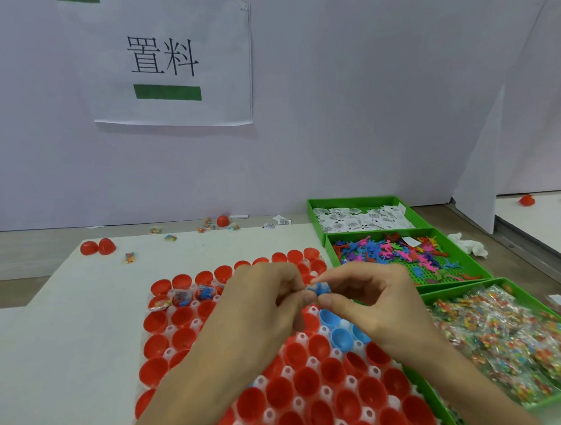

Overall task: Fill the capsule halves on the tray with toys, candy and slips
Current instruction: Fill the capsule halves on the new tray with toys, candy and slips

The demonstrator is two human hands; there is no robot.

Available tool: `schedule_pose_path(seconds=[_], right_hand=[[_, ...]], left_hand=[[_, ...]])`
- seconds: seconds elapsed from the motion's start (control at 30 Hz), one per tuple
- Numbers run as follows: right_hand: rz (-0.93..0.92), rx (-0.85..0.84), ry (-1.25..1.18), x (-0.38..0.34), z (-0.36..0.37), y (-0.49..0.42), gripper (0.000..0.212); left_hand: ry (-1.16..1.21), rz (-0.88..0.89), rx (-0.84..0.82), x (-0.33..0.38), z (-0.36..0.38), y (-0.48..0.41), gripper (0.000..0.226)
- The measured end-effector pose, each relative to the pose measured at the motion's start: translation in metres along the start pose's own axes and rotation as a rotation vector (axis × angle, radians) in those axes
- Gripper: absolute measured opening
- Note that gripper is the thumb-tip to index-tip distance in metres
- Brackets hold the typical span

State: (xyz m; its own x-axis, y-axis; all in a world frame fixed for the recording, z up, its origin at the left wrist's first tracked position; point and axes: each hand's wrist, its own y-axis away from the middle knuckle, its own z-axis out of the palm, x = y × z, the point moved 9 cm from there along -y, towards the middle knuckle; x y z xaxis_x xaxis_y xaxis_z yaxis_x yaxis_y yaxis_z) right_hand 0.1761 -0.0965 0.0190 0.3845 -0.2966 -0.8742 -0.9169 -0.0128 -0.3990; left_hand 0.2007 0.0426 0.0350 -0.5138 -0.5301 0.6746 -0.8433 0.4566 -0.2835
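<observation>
White packing bench, tray of red capsule halves.
The left hand and right hand both pinch one blue toy above the tray's far rows; empty halves lie directly below.

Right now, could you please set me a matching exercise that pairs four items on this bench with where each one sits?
Things
1. heap of paper slips
2. loose toys
3. candy packets
4. blue toy

Places
A. nearest green bin
B. pinched between the left hand and the right hand
C. farthest green bin
D. middle green bin

Pairs: 1-C, 2-D, 3-A, 4-B.
</observation>
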Motion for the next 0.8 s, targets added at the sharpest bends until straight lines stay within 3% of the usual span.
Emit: schedule_pose_path(seconds=[0.23, 0.33, 0.43, 0.5, 0.63, 0.8], right_hand=[[0.145, -0.043, -0.166, 0.002, 0.015, -0.020, 0.013], [0.105, -0.029, 0.031, -0.002, 0.019, -0.044, 0.011], [0.031, 0.020, 0.327, -0.001, 0.024, -0.072, 0.011], [-0.011, -0.041, 0.465, 0.004, 0.044, -0.084, 0.008], [-0.071, -0.168, 0.627, 0.017, 0.079, -0.097, 0.006], [-0.154, -0.229, 0.744, 0.027, 0.103, -0.102, 0.005]], left_hand=[[-0.020, 0.038, 0.000, -0.007, -0.021, -0.008, 0.020], [-0.057, -0.038, -0.025, -0.031, -0.046, -0.010, 0.011], [-0.090, -0.120, 0.093, -0.057, -0.085, -0.009, 0.008], [-0.072, -0.146, 0.183, -0.065, -0.102, -0.008, 0.009], [-0.076, -0.137, 0.265, -0.063, -0.111, -0.010, 0.009], [-0.088, -0.133, 0.226, -0.063, -0.107, -0.012, 0.009]])
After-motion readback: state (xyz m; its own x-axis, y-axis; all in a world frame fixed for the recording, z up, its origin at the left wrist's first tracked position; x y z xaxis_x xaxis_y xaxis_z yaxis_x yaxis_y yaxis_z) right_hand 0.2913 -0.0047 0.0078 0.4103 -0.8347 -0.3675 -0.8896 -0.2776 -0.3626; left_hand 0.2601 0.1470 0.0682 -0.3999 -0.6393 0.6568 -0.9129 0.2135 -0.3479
